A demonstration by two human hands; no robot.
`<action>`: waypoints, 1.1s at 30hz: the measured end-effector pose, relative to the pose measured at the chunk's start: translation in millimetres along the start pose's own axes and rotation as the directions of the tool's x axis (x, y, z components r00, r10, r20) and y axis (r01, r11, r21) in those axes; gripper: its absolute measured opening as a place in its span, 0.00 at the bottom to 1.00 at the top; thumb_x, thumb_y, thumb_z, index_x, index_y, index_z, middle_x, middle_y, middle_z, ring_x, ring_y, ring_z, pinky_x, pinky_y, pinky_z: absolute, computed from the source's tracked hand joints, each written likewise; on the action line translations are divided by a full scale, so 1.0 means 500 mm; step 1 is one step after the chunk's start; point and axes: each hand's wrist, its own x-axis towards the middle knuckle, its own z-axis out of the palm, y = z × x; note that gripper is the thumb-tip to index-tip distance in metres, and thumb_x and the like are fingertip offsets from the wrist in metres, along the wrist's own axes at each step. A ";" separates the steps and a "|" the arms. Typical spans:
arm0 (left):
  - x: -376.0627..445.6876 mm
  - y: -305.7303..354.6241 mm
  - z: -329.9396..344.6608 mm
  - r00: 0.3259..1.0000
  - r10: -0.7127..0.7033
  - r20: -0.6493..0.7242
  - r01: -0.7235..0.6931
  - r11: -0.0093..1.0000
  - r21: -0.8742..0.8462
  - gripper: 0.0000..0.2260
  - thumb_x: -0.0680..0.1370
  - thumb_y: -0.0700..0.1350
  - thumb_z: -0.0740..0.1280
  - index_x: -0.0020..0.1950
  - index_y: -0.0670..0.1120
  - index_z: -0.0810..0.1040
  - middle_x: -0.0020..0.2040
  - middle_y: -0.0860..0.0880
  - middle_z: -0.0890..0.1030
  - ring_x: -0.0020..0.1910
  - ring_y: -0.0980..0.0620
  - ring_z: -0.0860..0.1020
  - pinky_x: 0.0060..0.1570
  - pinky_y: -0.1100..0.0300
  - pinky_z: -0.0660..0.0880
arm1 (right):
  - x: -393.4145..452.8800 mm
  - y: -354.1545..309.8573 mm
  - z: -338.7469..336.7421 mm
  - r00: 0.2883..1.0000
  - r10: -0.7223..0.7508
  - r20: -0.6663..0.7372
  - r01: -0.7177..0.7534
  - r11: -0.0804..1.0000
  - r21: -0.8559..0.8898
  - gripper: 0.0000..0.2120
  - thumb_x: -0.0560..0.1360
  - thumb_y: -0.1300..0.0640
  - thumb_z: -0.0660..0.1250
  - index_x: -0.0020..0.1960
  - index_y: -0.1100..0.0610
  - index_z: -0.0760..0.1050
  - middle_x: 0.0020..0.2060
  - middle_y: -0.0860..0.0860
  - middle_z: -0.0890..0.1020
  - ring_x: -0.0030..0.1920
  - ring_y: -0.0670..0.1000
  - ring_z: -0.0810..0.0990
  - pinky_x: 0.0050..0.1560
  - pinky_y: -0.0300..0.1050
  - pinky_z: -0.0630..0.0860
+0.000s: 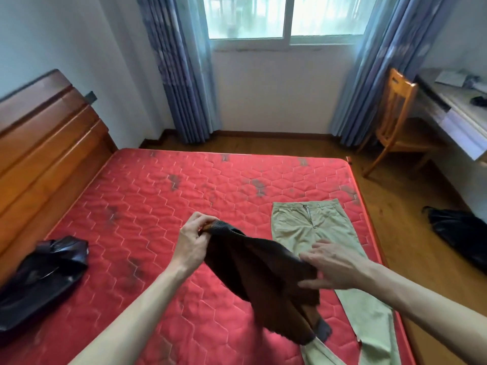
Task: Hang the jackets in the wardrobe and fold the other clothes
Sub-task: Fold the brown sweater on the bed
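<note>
Your left hand (193, 239) pinches one ribbed edge of the dark brown garment (259, 279), held above the red mattress (158, 206) at lower centre. Your right hand (330, 264) touches its other edge with straight, spread fingers. Khaki trousers (311, 225) lie flat just beyond, toward the right. A black jacket (39, 277) lies crumpled at lower left, with the window (287, 17) at the top.

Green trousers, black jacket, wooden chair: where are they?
Green trousers (303, 225): head view, on the upper front below the waistband.
Black jacket (42, 277): head view, middle of the crumpled leather on the mattress.
Wooden chair (395, 101): head view, on the slatted backrest.
</note>
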 end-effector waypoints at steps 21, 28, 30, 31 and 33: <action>0.127 -0.066 -0.462 0.988 0.156 -0.013 -0.154 0.961 -0.228 0.08 0.84 0.43 0.67 0.49 0.44 0.85 0.42 0.45 0.84 0.41 0.53 0.79 0.45 0.48 0.78 | 0.243 -0.292 -0.240 0.547 0.656 -0.520 -0.608 0.739 0.291 0.09 0.82 0.52 0.66 0.53 0.59 0.76 0.31 0.59 0.82 0.33 0.65 0.83 0.33 0.47 0.66; 0.148 -0.062 -0.546 0.945 0.296 -0.137 -0.275 0.949 0.153 0.09 0.84 0.50 0.68 0.47 0.49 0.83 0.39 0.54 0.83 0.39 0.56 0.82 0.43 0.49 0.78 | 0.322 -0.289 -0.289 0.511 0.561 -0.652 -0.465 0.818 0.339 0.07 0.85 0.57 0.63 0.57 0.60 0.76 0.41 0.56 0.84 0.37 0.59 0.83 0.37 0.43 0.68; 0.149 -0.067 -0.572 0.930 0.343 -0.135 -0.294 0.911 0.290 0.09 0.84 0.53 0.67 0.50 0.50 0.83 0.39 0.54 0.84 0.40 0.52 0.83 0.42 0.50 0.77 | 0.356 -0.301 -0.300 0.454 0.609 -0.651 -0.443 0.788 0.428 0.07 0.85 0.58 0.61 0.55 0.61 0.74 0.41 0.57 0.82 0.39 0.60 0.81 0.38 0.44 0.67; 0.150 -0.074 -0.586 0.920 0.368 -0.134 -0.305 0.888 0.345 0.10 0.84 0.54 0.66 0.51 0.51 0.84 0.39 0.53 0.84 0.40 0.51 0.83 0.41 0.50 0.76 | 0.373 -0.308 -0.305 0.438 0.628 -0.643 -0.454 0.772 0.445 0.07 0.86 0.57 0.61 0.55 0.61 0.73 0.39 0.58 0.81 0.37 0.61 0.81 0.37 0.46 0.66; 0.154 -0.094 -0.619 0.902 0.411 -0.131 -0.329 0.852 0.408 0.10 0.84 0.55 0.65 0.53 0.51 0.83 0.39 0.52 0.84 0.40 0.49 0.84 0.41 0.49 0.78 | 0.402 -0.319 -0.320 0.436 0.649 -0.624 -0.473 0.755 0.455 0.09 0.86 0.54 0.60 0.54 0.60 0.71 0.35 0.57 0.79 0.34 0.63 0.81 0.34 0.47 0.65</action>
